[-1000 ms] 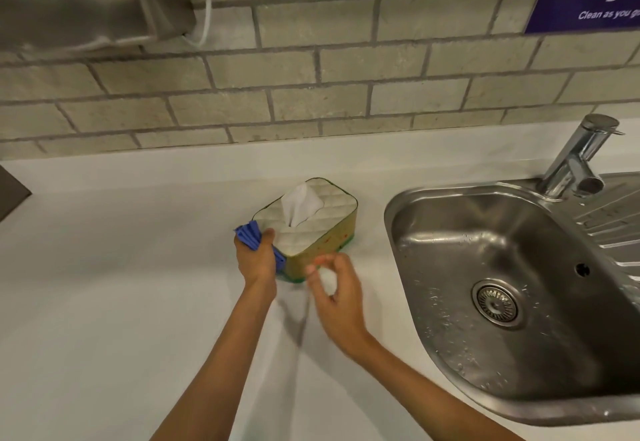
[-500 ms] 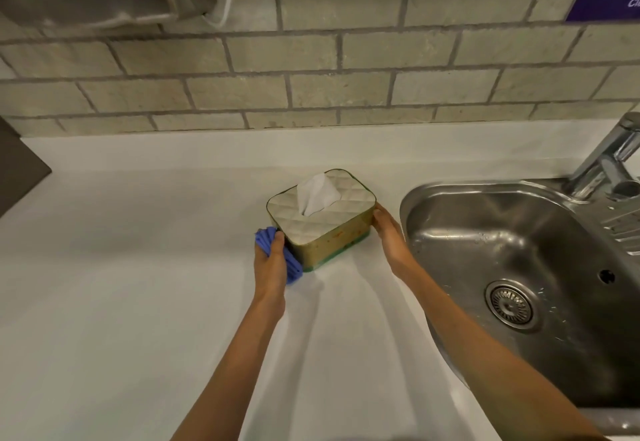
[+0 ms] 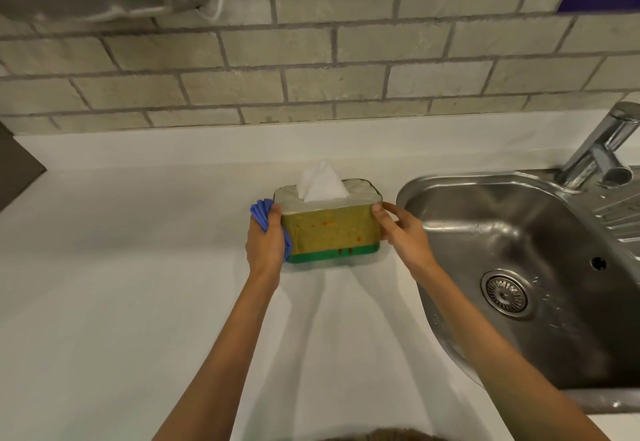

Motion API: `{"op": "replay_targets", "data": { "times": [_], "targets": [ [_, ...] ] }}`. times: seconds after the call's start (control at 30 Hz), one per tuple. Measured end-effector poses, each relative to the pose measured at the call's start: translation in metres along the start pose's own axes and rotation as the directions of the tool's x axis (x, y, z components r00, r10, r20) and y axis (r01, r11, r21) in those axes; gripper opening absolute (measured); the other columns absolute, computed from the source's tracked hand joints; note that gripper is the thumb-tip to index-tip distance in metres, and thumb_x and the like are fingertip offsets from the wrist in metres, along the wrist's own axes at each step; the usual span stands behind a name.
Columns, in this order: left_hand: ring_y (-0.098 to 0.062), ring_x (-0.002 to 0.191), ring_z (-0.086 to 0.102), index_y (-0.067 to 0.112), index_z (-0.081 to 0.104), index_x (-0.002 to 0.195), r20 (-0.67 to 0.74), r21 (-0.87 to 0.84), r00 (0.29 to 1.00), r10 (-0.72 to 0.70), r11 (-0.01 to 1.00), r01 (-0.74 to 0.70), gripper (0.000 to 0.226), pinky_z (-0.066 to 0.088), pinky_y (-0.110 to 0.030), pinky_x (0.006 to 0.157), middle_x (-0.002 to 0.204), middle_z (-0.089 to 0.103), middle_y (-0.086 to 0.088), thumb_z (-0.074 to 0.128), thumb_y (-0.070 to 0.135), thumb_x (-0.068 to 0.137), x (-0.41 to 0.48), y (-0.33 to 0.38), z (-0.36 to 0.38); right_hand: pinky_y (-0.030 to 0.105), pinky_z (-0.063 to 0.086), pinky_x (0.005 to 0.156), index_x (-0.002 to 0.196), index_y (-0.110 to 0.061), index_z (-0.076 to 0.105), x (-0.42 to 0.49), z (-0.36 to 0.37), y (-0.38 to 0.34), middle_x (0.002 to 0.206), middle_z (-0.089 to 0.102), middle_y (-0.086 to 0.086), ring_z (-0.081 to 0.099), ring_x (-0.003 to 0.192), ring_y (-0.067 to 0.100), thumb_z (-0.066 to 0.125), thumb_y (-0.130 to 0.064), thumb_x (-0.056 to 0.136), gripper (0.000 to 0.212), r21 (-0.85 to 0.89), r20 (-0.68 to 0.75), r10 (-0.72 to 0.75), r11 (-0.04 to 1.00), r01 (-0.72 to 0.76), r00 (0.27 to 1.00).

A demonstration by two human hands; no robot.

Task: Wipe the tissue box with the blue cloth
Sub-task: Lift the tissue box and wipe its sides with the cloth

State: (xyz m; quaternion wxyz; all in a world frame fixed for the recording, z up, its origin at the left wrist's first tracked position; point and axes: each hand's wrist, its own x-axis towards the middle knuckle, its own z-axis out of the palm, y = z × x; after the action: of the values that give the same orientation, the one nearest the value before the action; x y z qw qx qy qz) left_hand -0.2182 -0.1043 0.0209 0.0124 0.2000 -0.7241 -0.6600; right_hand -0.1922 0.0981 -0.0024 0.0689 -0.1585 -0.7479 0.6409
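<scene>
— Left hand (image 3: pixel 265 244) clutches the bunched blue cloth (image 3: pixel 260 213) against the tissue box's (image 3: pixel 329 224) left end; right hand (image 3: pixel 403 232), fingers open, braces the right end, box on the counter (image 3: pixel 121 302) beside the sink (image 3: pixel 519 267).

— Handling?

— I'd guess light, thin-walled, slides easily; hold its ends.

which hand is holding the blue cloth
The left hand: it presses the blue cloth against the tissue box's left end. The right hand is bare, steadying the opposite end.
</scene>
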Motion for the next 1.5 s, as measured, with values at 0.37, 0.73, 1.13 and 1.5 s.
{"op": "replay_targets", "data": {
  "times": [0.37, 0.73, 1.13, 1.5],
  "targets": [
    [-0.029, 0.105, 0.056, 0.012, 0.056, 0.113, 0.064, 0.147, 0.998, -0.016, 0.989, 0.007, 0.041, 0.041, -0.041, 0.1, 0.105, 0.059, -0.011, 0.047, 0.045, 0.09, 0.012, 0.025, -0.002, 0.026, 0.045, 0.072, 0.071, -0.024, 0.05, -0.002, -0.008, -0.006, 0.076, 0.055, -0.006, 0.055, 0.078, 0.013, 0.063, -0.05, 0.078, 0.03, 0.025, -0.054, 0.002, 1.0, -0.001, 0.999],
    [-0.019, 0.116, 0.053, 0.023, 0.043, 0.137, -0.037, 0.093, 0.96, 0.276, 0.958, -0.272, 0.044, 0.042, -0.033, 0.1, 0.128, 0.057, -0.003, 0.045, 0.037, 0.095, -0.004, 0.003, 0.014, 0.036, 0.05, 0.092, 0.133, -0.011, 0.038, 0.024, 0.0, 0.007, 0.118, 0.059, 0.006, 0.06, 0.106, 0.019, 0.046, -0.058, 0.081, 0.071, 0.199, 0.211, 0.148, 0.961, -0.191, 0.966],
    [-0.043, 0.127, 0.044, 0.016, 0.048, 0.136, 0.253, 0.656, 0.64, 0.726, 0.357, -0.665, 0.057, 0.035, -0.061, 0.102, 0.144, 0.045, -0.016, 0.039, 0.042, 0.086, -0.015, -0.005, 0.019, 0.019, 0.056, 0.065, 0.097, -0.034, 0.059, 0.025, 0.002, 0.002, 0.083, 0.075, -0.012, 0.072, 0.08, 0.004, 0.068, -0.082, 0.026, 0.086, 0.234, 0.363, 0.143, 0.942, -0.239, 0.921],
    [-0.039, 0.133, 0.038, 0.018, 0.048, 0.135, 0.27, 0.608, 0.622, 0.735, 0.371, -0.703, 0.059, 0.03, -0.061, 0.103, 0.146, 0.041, -0.016, 0.025, 0.052, 0.093, -0.009, -0.022, 0.002, 0.036, 0.05, 0.091, 0.099, -0.036, 0.056, 0.026, 0.007, 0.004, 0.105, 0.066, 0.001, 0.064, 0.1, 0.019, 0.049, -0.067, 0.07, 0.044, 0.173, 0.27, 0.185, 0.956, -0.236, 0.945]
  ]
}}
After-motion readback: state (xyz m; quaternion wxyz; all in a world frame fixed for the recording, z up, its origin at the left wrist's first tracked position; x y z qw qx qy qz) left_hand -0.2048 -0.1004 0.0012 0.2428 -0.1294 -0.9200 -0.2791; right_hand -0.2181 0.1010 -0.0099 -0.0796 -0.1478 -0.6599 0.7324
